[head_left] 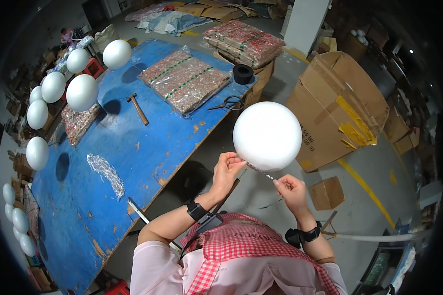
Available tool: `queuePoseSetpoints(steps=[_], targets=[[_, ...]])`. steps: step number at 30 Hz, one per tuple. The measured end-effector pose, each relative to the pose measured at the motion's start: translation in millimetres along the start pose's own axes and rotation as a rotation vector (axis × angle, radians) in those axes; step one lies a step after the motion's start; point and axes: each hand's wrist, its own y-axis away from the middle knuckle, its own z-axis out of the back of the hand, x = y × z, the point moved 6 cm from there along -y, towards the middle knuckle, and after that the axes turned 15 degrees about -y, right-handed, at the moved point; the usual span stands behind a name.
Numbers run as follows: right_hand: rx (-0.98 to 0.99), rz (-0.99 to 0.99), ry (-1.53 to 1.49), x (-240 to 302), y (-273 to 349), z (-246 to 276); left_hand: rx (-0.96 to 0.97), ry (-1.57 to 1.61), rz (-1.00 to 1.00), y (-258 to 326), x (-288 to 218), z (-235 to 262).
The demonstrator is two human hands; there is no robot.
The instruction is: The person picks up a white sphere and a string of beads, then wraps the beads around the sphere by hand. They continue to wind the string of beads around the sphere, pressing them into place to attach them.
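A large smooth white ball (267, 136) stands just beyond my hands, off the table's right edge. Along its lower side runs a thin silvery beaded strand (267, 175). My left hand (226, 173) pinches the strand against the ball's lower left. Farther right, the fingers of my right hand (291, 192) are closed on the same strand, a little apart from the ball. A loose length trails below the right hand. Beneath my left hand a dark rod (227, 195) slants toward my apron; whether it reaches the ball is hidden.
On the blue table (142, 147) lie a silvery bundle of strands (106, 174), a hammer (138, 109), scissors (229, 103), black tape (243, 73) and a plastic-wrapped pack (184, 81). Several white balls (82, 93) stand along its left side. A big carton (330, 108) is at right.
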Motion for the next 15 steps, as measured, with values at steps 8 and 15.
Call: queuePoseSetpoints(steps=[8, 15], targets=[[-0.093, -0.055, -0.061, -18, -6, 5, 0.006, -0.09, 0.046, -7, 2, -5], [-0.105, -0.047, -0.066, -41, -13, 5, 0.014, 0.201, 0.172, -15, 23, -10]])
